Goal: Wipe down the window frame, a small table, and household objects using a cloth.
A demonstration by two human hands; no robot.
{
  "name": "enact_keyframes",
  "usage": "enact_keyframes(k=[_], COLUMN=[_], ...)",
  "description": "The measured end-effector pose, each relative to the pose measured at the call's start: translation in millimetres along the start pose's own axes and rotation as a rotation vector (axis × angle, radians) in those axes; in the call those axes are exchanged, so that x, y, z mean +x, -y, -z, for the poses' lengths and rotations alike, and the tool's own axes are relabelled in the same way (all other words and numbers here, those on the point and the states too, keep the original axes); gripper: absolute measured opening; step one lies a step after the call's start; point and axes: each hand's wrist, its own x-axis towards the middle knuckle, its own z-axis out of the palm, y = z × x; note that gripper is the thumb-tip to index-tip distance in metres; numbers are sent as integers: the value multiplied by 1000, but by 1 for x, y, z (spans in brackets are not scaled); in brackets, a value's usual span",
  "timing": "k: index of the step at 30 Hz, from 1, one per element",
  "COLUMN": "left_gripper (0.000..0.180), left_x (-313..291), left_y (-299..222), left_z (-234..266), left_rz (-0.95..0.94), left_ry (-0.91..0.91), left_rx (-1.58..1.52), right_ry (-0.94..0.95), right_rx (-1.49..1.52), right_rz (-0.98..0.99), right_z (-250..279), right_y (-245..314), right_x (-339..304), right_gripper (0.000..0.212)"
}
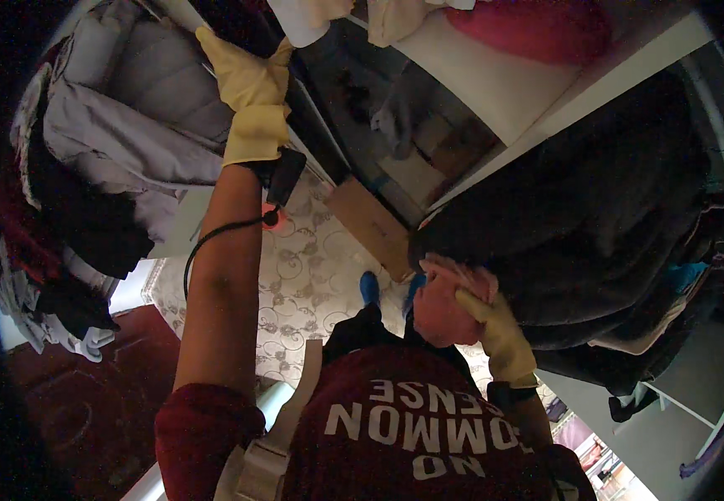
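Showing no clear long axis, a crumpled pink cloth is grasped at near right by the right hand, beside dark garments, while the left hand is extended far left, its grip impossible to tell.

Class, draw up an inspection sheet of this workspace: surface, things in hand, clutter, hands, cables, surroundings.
Surface: pale patterned floor, with a cardboard box on it.
Things in hand: pink cloth, bunched up.
Clutter: grey jackets and other clothes at left; dark garments massed at right.
Hands: both in yellow gloves; right hand grips the cloth; left hand is raised at upper left, its grip unclear.
Cables: black cord looping beside the left forearm.
Surroundings: red item on a white surface at top; dark red area at lower left; edges too dark to read.
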Motion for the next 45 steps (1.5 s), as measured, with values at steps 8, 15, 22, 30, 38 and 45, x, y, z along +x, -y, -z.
enact_keyframes(k=[8, 15, 22, 30, 38, 45], left_gripper=[121, 101, 68, 52, 35, 33], left_x=[1, -10, -87, -193, -203, -273], left_y=[-10, -2, -53, -54, -57, -63], left_z=[8, 13, 38, -54, -124, -177], left_rz=[13, 210, 344, 593, 265, 171], left_ry=[16, 29, 32, 740, 1134, 1013], left_rx=[-22, -99, 40, -9, -171, 25], right_ry=[91, 123, 117, 139, -7, -17], right_rx=[-64, -36, -109, -235, -185, -208], right_rz=[39, 29, 20, -12, -98, -175], right_z=[-11, -10, -7, -24, -37, -39], right_y=[17, 8, 4, 17, 24, 25], right_x=[-2, -1, 2, -2, -8, -5], right_gripper=[50, 55, 55, 60, 59, 54])
